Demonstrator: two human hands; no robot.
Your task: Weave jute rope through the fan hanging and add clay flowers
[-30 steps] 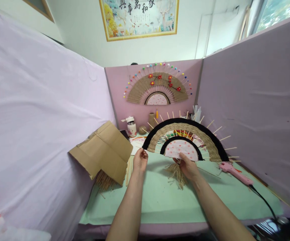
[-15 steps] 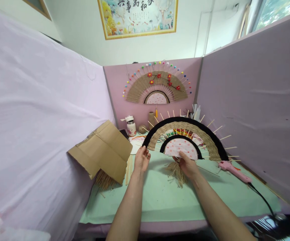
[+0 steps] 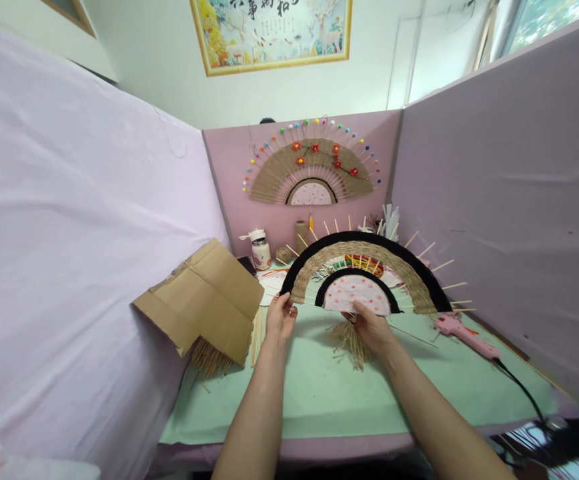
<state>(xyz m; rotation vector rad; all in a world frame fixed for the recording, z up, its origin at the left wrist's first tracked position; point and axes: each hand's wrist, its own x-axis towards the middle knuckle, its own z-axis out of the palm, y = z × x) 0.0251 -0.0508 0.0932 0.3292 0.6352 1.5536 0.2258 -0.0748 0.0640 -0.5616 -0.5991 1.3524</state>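
Observation:
A half-round woven fan (image 3: 357,293) is held up over the table, its arch upward. It has thin sticks, black bands, a straw-coloured woven band and a pink dotted centre. My left hand (image 3: 280,317) pinches its lower left corner at the end of the outer black band. With the thumb in front, my right hand (image 3: 369,325) grips the bottom edge of the dotted centre; its other fingers are mostly hidden behind. Below the fan, beside my right hand, hangs or lies a bunch of frayed twine (image 3: 353,347); I cannot tell which.
A finished fan (image 3: 314,160) hangs on the pink back panel. At left, folded cardboard (image 3: 209,293) covers a bundle of sticks (image 3: 209,357). A pink glue gun (image 3: 467,337) with a black cord lies at right. Behind stand a white bottle (image 3: 259,250) and a twine spool (image 3: 301,235).
The fan has tilted slightly and shifted a little left in view, with both hands keeping their hold. The whole view has also moved slightly.

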